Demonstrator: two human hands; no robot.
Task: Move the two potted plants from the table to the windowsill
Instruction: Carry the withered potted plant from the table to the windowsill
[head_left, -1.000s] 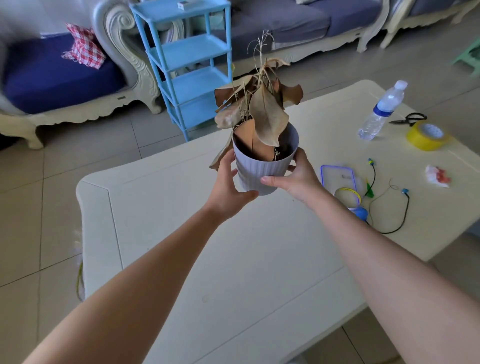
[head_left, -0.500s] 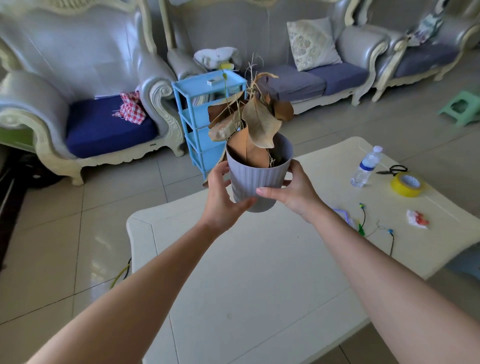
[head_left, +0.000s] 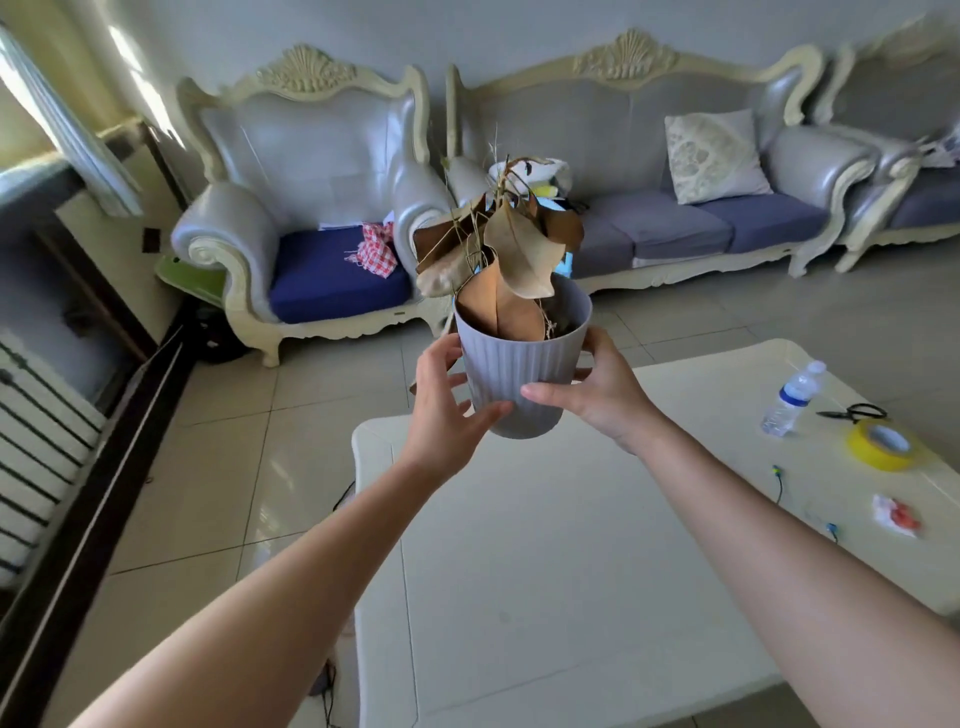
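Task status: one potted plant (head_left: 522, 358) is off the table (head_left: 571, 545) and held in the air above its far left corner, upright or nearly so. It is not yet on a windowsill. A ledge at the far left edge (head_left: 31, 179), beside a bright window frame, is probably the windowsill, but it is blurred and I cannot confirm it. No second potted plant shows anywhere in view, on the table or elsewhere; whether it is already moved or simply out of frame cannot be told. Judgement: the task is at the carry stage of one pot, with set-down to follow.

Grip: left hand (head_left: 441, 410) cups the pot's left wall, fingers spread around the far side, thumb across the lower front. Right hand (head_left: 592, 387) holds the right wall, fingers curled behind the rim, thumb pressed flat on the ribbed front. The two thumbs nearly meet.

Containers:
- Pot: grey-lilac ribbed plastic, tapered. Holds a dead plant with brown, curled dry leaves (head_left: 511, 249) and thin bare stems rising above the rim. Soil mostly hidden by leaves.
- Water bottle (head_left: 792, 397), on the table's right side, upright, capped; appears nearly empty, level unclear.

Near the bottle: scissors (head_left: 852, 413), a yellow tape roll (head_left: 883, 446).
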